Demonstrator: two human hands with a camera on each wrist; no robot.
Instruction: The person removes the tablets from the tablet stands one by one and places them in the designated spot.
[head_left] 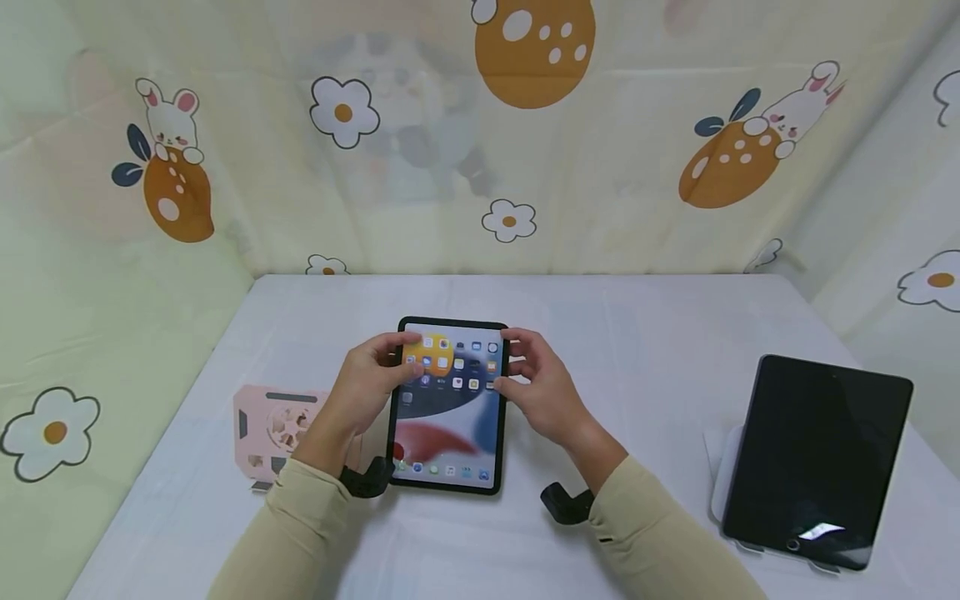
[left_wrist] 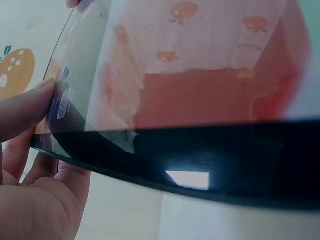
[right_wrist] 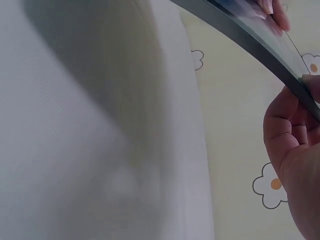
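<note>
pink stand: we see a pink stand (head_left: 273, 433) at the left of the white surface (head_left: 645, 333), just beside the left forearm, with nothing resting on it

left hand: our left hand (head_left: 367, 383) has its grip clamped on the left edge of the lit tablet (head_left: 448, 406), thumb over the glass and fingers behind, which we judge keeps the screen facing us

lit tablet: we hold it between both hands near the middle of the surface, upper end raised, screen on and showing rows of icons

right hand: our right hand (head_left: 536, 387) pinches the right edge, its grip also closed on the tablet, so the weight is shared on both sides

dark tablet: a second tablet (head_left: 817, 458) with a black screen leans on a white stand (head_left: 722, 475) at the far right, well apart from our hands

left wrist view: we see the thumb (left_wrist: 30, 107) pressed on the glass and the room mirrored in the screen, which the head view misses

right wrist view: we see the tablet's thin edge (right_wrist: 260, 50) lifted clear of the surface, with fingers (right_wrist: 290, 125) curled under it

head view: only here do both stands and the dark tablet show
</note>
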